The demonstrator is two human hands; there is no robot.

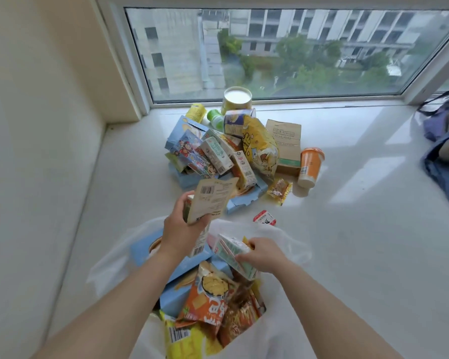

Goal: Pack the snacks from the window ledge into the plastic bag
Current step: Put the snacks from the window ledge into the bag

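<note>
**Two hands loading cartons while half the pile is still waiting**

Both hands are working over the bag's mouth. The left hand point(178, 226) is gripping a flat beige pouch point(213, 200), barcode side up, together with a small carton behind it, holding them just above the opening. The right hand point(263, 253) is curling its fingers round a pale green-and-white carton point(233, 252), tilting it down among the goods already packed.

Packing is looking roughly midway. Next, each hand is probably needing to lower and release its load inside the rim, then reach back to the heap.

Inside the thin, translucent plastic bag point(283, 242) are lying crinkly foil packets in orange and yellow point(213, 301) and stiff light-blue boxes point(176, 294). Beyond it, on the glossy white window ledge point(347, 203), the remaining snacks point(218, 151) are sitting in a loose heap: rectangular cartons, a puffy yellow bag point(261, 149), a brown paper pouch point(285, 146), an orange cup point(310, 165) tipped over, and cylindrical tubs near the glass. One small red-and-white packet point(265, 218) is lying just beside the bag.
</note>
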